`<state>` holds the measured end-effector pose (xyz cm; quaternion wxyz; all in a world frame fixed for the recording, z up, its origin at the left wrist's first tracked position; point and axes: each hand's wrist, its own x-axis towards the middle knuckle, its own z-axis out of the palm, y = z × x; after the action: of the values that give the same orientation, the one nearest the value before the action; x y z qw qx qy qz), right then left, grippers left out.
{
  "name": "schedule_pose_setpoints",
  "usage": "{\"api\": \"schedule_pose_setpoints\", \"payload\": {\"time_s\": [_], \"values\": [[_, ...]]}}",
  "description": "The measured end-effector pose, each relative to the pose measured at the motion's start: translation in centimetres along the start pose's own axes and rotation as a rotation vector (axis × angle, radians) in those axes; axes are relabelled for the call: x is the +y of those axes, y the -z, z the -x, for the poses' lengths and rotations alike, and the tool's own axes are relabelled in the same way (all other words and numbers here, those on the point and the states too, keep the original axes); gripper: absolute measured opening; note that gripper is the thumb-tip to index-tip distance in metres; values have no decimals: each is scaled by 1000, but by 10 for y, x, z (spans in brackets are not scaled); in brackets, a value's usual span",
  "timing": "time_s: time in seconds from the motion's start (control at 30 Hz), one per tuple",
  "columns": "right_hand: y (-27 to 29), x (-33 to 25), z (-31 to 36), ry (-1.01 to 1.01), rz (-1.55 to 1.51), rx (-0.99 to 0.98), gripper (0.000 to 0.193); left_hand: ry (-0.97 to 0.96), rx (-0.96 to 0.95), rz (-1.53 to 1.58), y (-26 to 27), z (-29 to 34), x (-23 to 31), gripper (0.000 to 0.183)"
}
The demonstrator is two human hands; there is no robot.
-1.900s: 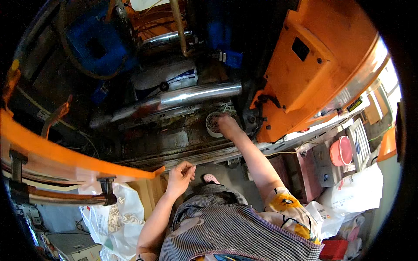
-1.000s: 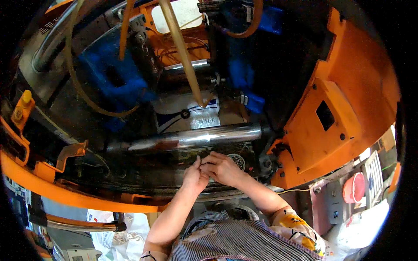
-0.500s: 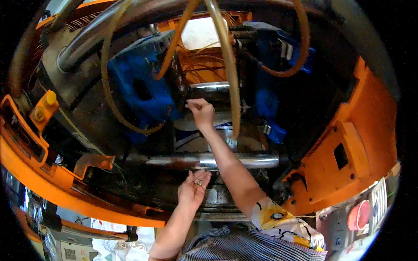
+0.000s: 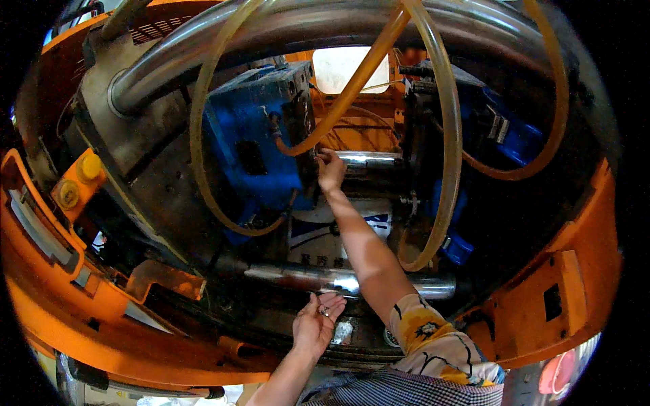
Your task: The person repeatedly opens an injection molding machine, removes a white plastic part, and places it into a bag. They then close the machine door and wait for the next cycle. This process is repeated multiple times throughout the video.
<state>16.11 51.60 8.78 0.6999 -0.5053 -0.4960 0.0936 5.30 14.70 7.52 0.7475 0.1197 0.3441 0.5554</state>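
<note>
Low in the middle, my left hand [image 4: 313, 329] is turned palm up, fingers slightly curled. It cradles small shiny metal pieces [image 4: 326, 312], too small to name more exactly. My right hand [image 4: 330, 172] reaches forward to the inner face of the blue mould half [image 4: 233, 145] on the left. Its fingers are pinched together at that face, and whatever they hold is hidden. Opposite, across a gap, stands the other mould half [image 4: 497, 125], dark with blue parts.
Amber hoses [image 4: 448, 135] loop down around my right arm. A polished bar [image 4: 305, 276] crosses below it, with a printed white sack [image 4: 318, 237] behind. Orange machine guards [image 4: 542, 314] flank both sides. A thick chrome bar [image 4: 305, 30] spans the top.
My view has shifted, so the machine sits lower and farther right in the picture. My right hand has come up against the left mould face. The left hand still holds the metal pieces palm up.
</note>
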Motion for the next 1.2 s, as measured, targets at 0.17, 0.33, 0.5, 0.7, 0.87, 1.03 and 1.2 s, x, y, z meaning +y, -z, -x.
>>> {"api": "schedule_pose_setpoints", "payload": {"time_s": [0.17,0.33,0.5,0.7,0.87,1.03,1.2], "values": [[2,-19,4,-219,-254,-48,27,-14,-11,-30,0,2,1,45],[11,-41,14,-138,39,-53,38,-31,7,4,1,2,1,33],[20,-85,29,-136,491,-455,73,-211,-45,-13,-7,7,5,24],[60,-61,26,-67,-13,-364,56,-255,-54,-34,-13,5,8,22],[168,-176,97,183,-153,-1055,26,-257,-9,3,-8,10,17,19],[210,-194,150,145,45,-1201,21,-190,22,15,-15,14,11,25],[207,-186,162,246,16,-1095,17,-139,0,-4,-11,12,15,35]]}}
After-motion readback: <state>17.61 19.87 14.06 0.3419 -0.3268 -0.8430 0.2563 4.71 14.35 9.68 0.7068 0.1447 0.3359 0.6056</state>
